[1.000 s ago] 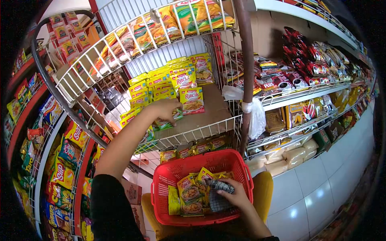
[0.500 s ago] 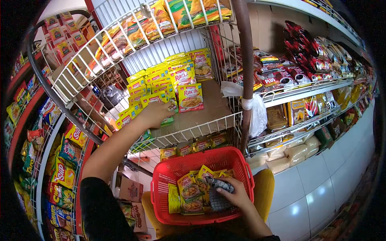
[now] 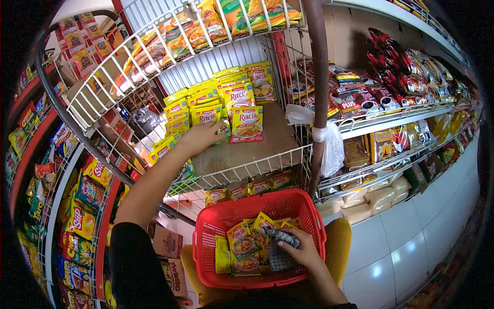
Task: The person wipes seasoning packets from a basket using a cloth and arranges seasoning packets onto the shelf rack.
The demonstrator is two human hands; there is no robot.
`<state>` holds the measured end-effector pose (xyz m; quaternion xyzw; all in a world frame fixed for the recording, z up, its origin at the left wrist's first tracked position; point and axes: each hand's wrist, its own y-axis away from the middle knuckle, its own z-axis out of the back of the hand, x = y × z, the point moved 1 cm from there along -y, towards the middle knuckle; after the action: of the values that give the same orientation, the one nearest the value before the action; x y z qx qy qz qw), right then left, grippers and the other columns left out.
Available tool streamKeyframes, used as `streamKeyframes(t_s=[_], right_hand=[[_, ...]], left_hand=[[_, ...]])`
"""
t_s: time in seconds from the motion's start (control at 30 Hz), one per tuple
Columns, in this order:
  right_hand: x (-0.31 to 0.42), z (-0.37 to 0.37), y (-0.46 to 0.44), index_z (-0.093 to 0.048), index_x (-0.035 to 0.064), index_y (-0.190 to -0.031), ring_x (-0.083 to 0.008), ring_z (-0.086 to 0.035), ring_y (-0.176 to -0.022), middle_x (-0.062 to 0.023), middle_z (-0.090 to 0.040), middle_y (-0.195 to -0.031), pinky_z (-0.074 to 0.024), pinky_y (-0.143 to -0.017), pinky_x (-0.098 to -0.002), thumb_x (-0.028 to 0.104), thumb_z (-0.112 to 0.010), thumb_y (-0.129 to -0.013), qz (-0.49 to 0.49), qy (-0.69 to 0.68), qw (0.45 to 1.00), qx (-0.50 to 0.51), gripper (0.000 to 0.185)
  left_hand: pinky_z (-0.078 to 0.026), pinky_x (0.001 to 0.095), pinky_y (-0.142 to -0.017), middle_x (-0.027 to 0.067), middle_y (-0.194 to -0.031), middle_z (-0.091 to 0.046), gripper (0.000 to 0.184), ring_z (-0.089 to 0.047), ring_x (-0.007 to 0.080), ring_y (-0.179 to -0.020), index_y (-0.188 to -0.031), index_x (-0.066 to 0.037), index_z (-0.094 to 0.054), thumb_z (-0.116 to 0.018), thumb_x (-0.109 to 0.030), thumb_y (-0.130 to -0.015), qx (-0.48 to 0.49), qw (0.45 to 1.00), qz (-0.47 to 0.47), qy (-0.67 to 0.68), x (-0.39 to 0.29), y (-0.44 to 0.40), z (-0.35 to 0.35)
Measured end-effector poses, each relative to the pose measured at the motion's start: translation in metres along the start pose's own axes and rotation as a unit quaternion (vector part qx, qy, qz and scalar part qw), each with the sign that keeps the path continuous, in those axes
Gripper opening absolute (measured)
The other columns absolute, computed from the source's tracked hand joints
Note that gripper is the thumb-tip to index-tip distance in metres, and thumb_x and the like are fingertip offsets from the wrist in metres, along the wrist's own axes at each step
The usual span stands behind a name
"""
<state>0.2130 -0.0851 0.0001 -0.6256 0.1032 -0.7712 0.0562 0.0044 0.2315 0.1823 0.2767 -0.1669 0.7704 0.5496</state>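
My left hand (image 3: 203,136) reaches onto the wire rack's cardboard-lined shelf (image 3: 272,121), its fingers pressed round a yellow-green sachet (image 3: 224,129). Rows of yellow sachets (image 3: 177,110) stand behind and left of it, and one Racik sachet (image 3: 247,125) stands just to its right. Low in the view, my right hand (image 3: 298,250) is closed on a dark checkered cloth-like item (image 3: 280,250) inside the red basket (image 3: 206,247). Several yellow sachets (image 3: 242,242) lie in the basket beside that hand.
Larger food packs (image 3: 200,31) fill the upper rack tier. Snack packs (image 3: 80,221) line shelves at the left. A brown post (image 3: 320,77) with a white plastic bag (image 3: 332,152) stands right of the rack, before shelves of coffee packs (image 3: 383,98). More sachets (image 3: 237,192) hang below.
My left hand has moved slightly left and up among the sachets, and a Racik sachet at its fingertips now stands upright by the rows. My right hand stays in the basket.
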Motion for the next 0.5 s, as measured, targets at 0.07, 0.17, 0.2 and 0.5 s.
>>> streamKeyframes(t_s=[0.07, 0.17, 0.2, 0.5], right_hand=[[0.002, 0.0, -0.002, -0.058, 0.0036, -0.105, -0.0254, -0.061, -0.089, -0.0137, -0.062, -0.095, -0.0472, -0.077, -0.0324, 0.021, -0.07, -0.074, 0.0, 0.001, 1.0, -0.001, 0.037], [0.011, 0.002, -0.003, -0.058, 0.0032, -0.104, -0.0253, -0.061, -0.088, -0.0135, -0.062, -0.094, -0.0472, -0.076, -0.0321, 0.021, -0.07, -0.074, -0.008, 0.001, 1.0, 0.005, 0.036], [0.011, 0.002, -0.003, -0.058, 0.0032, -0.104, -0.0253, -0.061, -0.088, -0.0135, -0.062, -0.094, -0.0472, -0.076, -0.0321, 0.021, -0.07, -0.074, -0.008, 0.002, 1.0, 0.005, 0.036], [0.009, 0.001, -0.003, -0.058, 0.0034, -0.104, -0.0267, -0.061, -0.089, -0.014, -0.062, -0.095, -0.0466, -0.078, -0.0332, 0.021, -0.069, -0.075, -0.004, 0.011, 1.0, -0.003, 0.036]], left_hand=[[-0.048, 0.0396, -0.082, 0.0115, -0.127, -0.038, 0.038, -0.049, 0.0308, -0.109, -0.115, -0.017, -0.05, -0.046, -0.006, -0.079, 0.053, 0.995, 0.072, 0.039, 0.004, -0.005, -0.005], [-0.05, 0.04, -0.074, 0.01, -0.117, -0.043, 0.039, -0.053, 0.0301, -0.099, -0.113, -0.019, -0.051, -0.049, -0.004, -0.076, -0.027, 0.995, 0.096, 0.031, 0.005, -0.005, -0.008], [-0.051, 0.0402, -0.07, 0.0092, -0.113, -0.045, 0.04, -0.054, 0.0297, -0.094, -0.112, -0.02, -0.051, -0.051, -0.004, -0.075, -0.067, 0.992, 0.108, 0.027, 0.006, -0.005, -0.008], [-0.052, 0.0379, -0.07, 0.0099, -0.112, -0.045, 0.045, -0.057, 0.0299, -0.089, -0.115, -0.024, -0.051, -0.051, -0.003, -0.075, 0.068, 0.994, 0.085, 0.007, 0.008, -0.03, 0.005]])
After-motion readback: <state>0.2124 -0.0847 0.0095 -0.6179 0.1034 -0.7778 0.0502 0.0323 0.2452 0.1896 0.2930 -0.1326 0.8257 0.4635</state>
